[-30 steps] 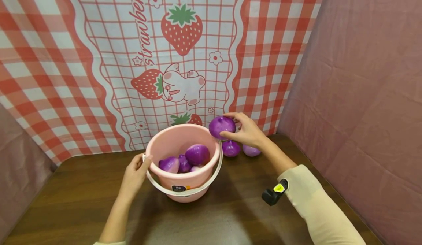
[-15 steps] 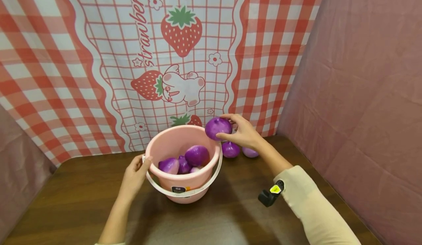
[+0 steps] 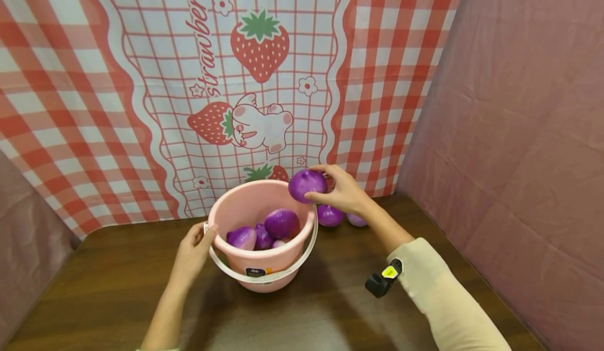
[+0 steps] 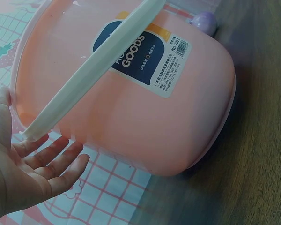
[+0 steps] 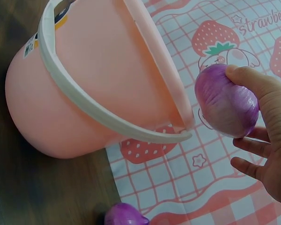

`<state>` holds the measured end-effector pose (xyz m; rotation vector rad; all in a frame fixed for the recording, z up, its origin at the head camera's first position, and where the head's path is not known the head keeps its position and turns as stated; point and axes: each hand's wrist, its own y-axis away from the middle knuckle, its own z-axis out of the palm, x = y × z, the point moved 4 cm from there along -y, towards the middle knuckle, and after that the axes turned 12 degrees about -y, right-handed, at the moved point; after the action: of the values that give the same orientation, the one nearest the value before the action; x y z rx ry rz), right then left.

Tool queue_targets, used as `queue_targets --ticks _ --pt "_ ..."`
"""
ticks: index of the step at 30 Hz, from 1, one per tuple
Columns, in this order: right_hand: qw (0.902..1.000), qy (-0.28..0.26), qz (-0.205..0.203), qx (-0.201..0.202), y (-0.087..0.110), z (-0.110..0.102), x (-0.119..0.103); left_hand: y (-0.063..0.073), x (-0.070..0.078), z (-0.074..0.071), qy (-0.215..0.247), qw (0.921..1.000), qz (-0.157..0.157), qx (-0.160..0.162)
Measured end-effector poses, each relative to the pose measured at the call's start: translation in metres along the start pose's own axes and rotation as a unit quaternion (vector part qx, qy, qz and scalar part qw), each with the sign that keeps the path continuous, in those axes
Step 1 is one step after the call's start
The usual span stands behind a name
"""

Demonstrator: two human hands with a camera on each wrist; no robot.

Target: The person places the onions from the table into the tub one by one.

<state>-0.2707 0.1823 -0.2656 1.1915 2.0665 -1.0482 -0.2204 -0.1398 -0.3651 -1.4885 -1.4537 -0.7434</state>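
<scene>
A pink bucket [image 3: 261,264] stands on the table with several purple onions [image 3: 281,223] inside. At its left rim my left hand [image 3: 192,251] grips the edge beside the handle joint, thumb on the rim and fingers outside, as the left wrist view also shows [image 4: 37,168]. My right hand [image 3: 342,191] holds a purple onion [image 3: 306,185] between thumb and fingers, above the bucket's right rim. In the right wrist view this held onion [image 5: 225,101] is apart from the bucket wall. Further onions, one dark purple [image 3: 330,215] and one paler [image 3: 357,220], lie on the table right of the bucket.
The bucket's white handle [image 3: 278,275] hangs down in front. Behind the brown wooden table [image 3: 118,283] hangs a red checked strawberry cloth [image 3: 259,52]. A pink cloth [image 3: 509,130] covers the right side.
My right hand has carried the onion a short way left and slightly down, towards the bucket's opening. The left hand has stayed at the rim.
</scene>
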Motion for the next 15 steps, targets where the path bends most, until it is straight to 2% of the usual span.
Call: queue_targets --ticks 15 --pt "0.9996 0.015 -0.023 -0.011 -0.003 0.011 -0.011 -0.001 0.000 -0.001 -0.012 0.9999 0.000 -0.001"
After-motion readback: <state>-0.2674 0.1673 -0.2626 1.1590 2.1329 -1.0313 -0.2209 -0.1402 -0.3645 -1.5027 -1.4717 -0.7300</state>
